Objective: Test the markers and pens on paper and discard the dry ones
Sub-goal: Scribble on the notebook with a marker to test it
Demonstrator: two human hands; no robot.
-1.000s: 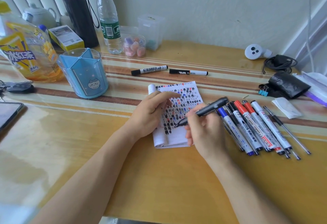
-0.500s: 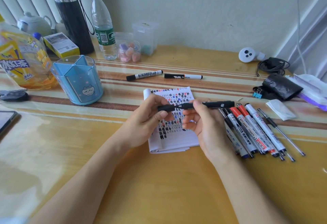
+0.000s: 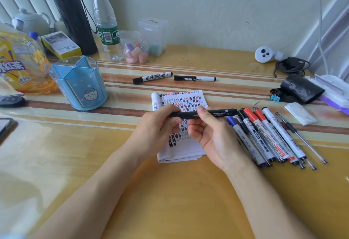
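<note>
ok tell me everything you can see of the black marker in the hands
The black marker is slim, matt and plastic-looking, with white print reading PERMANENT MARKER. It appears capped, with a seam near its left end. It is held about level above the paper. The left hand grips its left end and the right hand pinches its middle. Its right end points toward the row of pens; contact cannot be told.

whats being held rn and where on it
A black permanent marker, held level over the paper by both hands: the left hand pinches its left end, and the right hand pinches the barrel near the middle.
</note>
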